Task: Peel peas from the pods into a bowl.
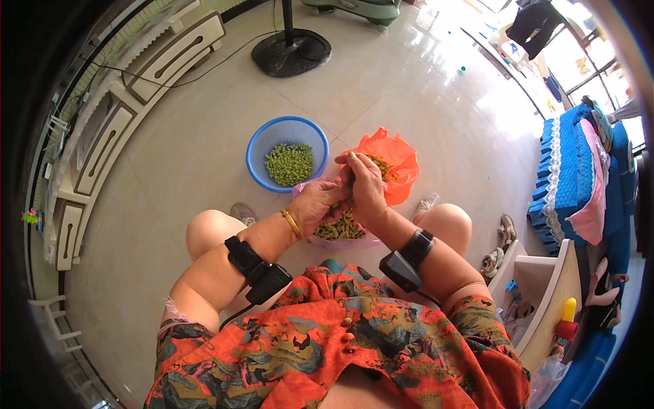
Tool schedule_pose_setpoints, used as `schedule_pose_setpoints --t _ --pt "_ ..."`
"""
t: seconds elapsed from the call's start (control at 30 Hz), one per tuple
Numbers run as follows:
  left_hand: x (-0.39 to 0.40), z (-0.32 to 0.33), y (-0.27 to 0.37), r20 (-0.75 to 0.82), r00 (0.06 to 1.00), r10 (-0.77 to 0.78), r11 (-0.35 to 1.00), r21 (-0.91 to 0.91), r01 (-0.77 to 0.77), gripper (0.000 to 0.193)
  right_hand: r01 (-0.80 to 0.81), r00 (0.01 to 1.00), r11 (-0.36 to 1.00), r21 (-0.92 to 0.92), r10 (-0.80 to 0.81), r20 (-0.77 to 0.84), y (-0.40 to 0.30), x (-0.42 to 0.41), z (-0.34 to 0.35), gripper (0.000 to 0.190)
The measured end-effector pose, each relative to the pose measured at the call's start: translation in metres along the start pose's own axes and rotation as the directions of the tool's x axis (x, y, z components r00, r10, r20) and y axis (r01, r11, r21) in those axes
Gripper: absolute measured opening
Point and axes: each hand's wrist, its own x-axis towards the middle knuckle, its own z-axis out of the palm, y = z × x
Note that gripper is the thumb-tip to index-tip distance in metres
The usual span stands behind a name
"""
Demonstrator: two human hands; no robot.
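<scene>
My left hand [314, 204], with a gold bracelet [291, 224] at the wrist, meets my right hand [367, 184] between my knees. Their fingers are bent and brought together at the tips; whatever may be pinched there is hidden. Directly below them, a pink plastic bag [337, 245] holds a heap of green-brown bean pods [341, 228]. Ahead on the left stands a blue plastic colander [254, 166] with shelled green beans [288, 163] in it. An orange-red plastic bag [403, 176] lies open just beyond my right hand, containing yellowish-brown pods or empty hulls [383, 166].
A black round-cornered stand base [291, 52] rests on the tiled floor ahead, its cable running left to a white drawer cabinet [110, 138]. To my right are shoes [493, 262], an open wooden shelf unit [541, 296] and a blue quilted sofa cover [567, 174].
</scene>
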Motion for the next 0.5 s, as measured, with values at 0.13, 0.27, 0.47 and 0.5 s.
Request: schedule_pose_setpoints --t 0.13,0.27,0.47,0.5 --pt "0.003 -0.003 -0.009 0.053 0.999 -0.001 0.999 0.032 -0.001 0.015 -0.027 0.998 1.0 0.001 0.027 0.062 0.002 -0.001 -0.004 0.021" --pt "0.011 -0.012 -0.028 0.033 0.999 0.011 0.998 -0.059 -0.009 0.011 -0.071 0.993 0.995 0.071 0.064 0.101 0.012 0.0 -0.002 0.02" --pt "0.029 -0.026 -0.021 0.065 0.997 -0.029 0.994 -0.103 0.036 0.013 -0.179 0.97 0.914 -0.364 0.225 0.089 0.003 0.032 -0.052 0.02" --pt "0.034 -0.027 -0.02 0.065 0.997 -0.028 0.99 -0.134 0.037 0.015 -0.25 0.937 0.891 -0.38 0.321 0.135 -0.007 0.035 -0.056 0.02"
